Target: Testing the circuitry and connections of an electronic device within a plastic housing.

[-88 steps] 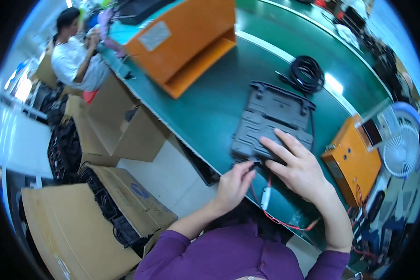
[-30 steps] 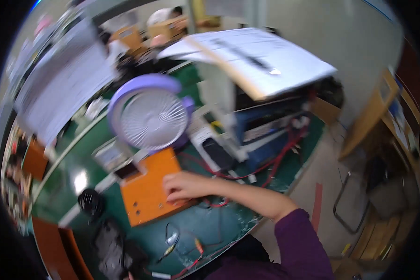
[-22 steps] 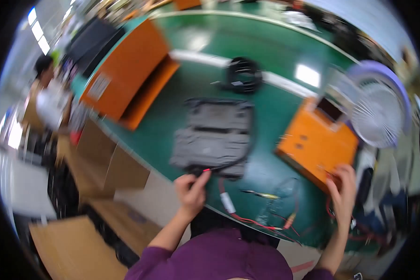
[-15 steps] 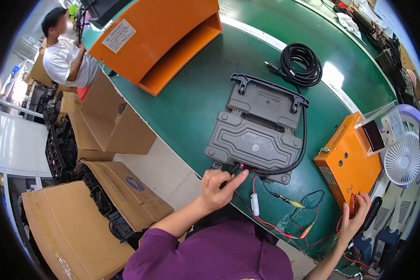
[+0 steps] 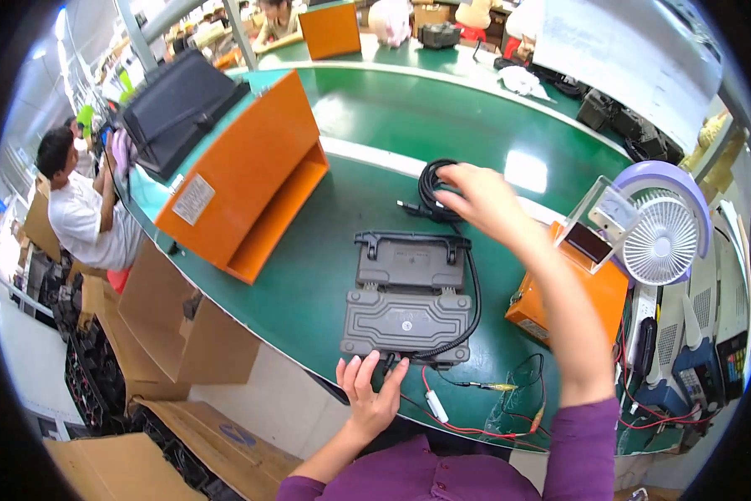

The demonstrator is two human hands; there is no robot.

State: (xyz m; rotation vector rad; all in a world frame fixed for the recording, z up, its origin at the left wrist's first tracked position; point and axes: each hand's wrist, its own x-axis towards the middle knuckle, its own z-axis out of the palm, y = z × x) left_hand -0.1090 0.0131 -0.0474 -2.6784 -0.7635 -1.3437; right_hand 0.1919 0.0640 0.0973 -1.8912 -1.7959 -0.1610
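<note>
My left hand (image 5: 369, 392) is at the front edge of a grey hard plastic case (image 5: 405, 326), fingers curled around a black cable connector (image 5: 390, 362). Upper right of the case, my right hand (image 5: 484, 200) reaches over a coil of black cable (image 5: 431, 185), its fingers bent onto the loops and partly covering them. A black sleeved cable (image 5: 476, 292) runs down the case's right side. Red and black test leads (image 5: 509, 434) with a yellow clip (image 5: 501, 387) lie beside my left hand. My right forearm partly covers an orange metal box (image 5: 526, 313).
A large orange housing (image 5: 233, 167) occupies the bench's left part; a lilac fan (image 5: 663, 238) stands right, beside grey instruments (image 5: 693, 367). Cardboard boxes (image 5: 200, 334) line the floor at left. A co-worker (image 5: 91, 209) sits at the left; others work across the green benches (image 5: 384, 100).
My right hand has moved from the orange box up and left onto the cable coil. My left hand stays by the case's front. The view has tilted upward, showing more of the far benches.
</note>
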